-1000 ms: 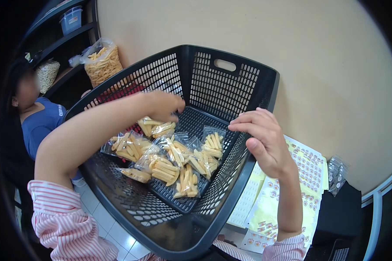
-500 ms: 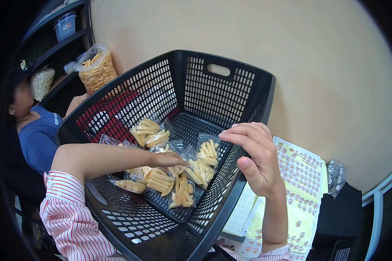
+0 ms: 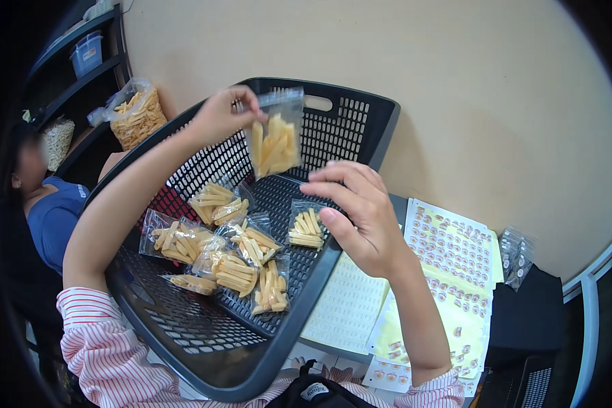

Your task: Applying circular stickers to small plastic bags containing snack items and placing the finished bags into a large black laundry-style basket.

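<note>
L: red-and-white striped cloth sleeve, pushed up approx. to elbow, bunched behind cuff. R: matching striped cloth sleeve, part. visible. Same-striped shirt front; over it, black cloth apron-like garment w/ sm. pale label, dark lettering. L hand, R hand bare.

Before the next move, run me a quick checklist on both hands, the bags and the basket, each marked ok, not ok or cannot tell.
1. Raised bag gripped: ok, the left hand pinches it near its upper left corner.
2. Raised bag's seal closed: cannot tell, too blurred.
3. Right hand free: ok, fingers apart, nothing in it.
4. Right hand off the rim of the black basket: cannot tell, one view only.
5. Bags in the basket lying singly: not ok, several overlap; one bag lies apart near the right wall.
6. Raised bag clear of the others: ok, a gap shows below it.
</note>
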`<act>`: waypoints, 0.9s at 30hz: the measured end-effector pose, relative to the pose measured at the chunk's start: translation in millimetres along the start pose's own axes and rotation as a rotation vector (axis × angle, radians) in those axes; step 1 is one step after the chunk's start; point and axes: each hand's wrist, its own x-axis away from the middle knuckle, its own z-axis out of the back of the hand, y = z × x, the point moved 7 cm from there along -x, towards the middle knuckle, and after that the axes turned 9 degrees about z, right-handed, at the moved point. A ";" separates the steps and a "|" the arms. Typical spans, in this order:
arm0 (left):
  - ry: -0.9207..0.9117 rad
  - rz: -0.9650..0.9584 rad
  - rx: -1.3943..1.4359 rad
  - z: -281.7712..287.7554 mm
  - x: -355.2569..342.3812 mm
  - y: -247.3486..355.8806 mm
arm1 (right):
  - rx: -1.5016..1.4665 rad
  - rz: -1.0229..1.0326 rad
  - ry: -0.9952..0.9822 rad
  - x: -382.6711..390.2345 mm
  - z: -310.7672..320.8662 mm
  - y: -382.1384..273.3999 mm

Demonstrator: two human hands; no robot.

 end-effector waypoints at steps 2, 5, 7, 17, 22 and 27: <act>-0.010 -0.088 0.094 10.4 5.0 47.6 | -0.061 -0.075 0.190 5.3 12.2 -0.3; 0.029 -0.252 0.099 12.0 20.4 121.2 | -0.186 -0.205 0.442 18.9 37.6 4.7; 0.041 -0.316 0.067 4.9 32.9 163.8 | -0.348 -0.354 0.575 35.5 53.5 6.9; -0.306 -0.169 0.026 -143.3 100.6 254.3 | -0.785 -0.453 0.645 98.9 140.1 -27.5; -0.276 -0.155 0.110 -173.9 133.2 267.3 | -0.763 -0.439 0.631 126.5 159.6 -37.8; -0.147 -0.086 0.559 -189.8 177.9 251.5 | -0.857 -0.440 0.663 146.8 155.5 -49.7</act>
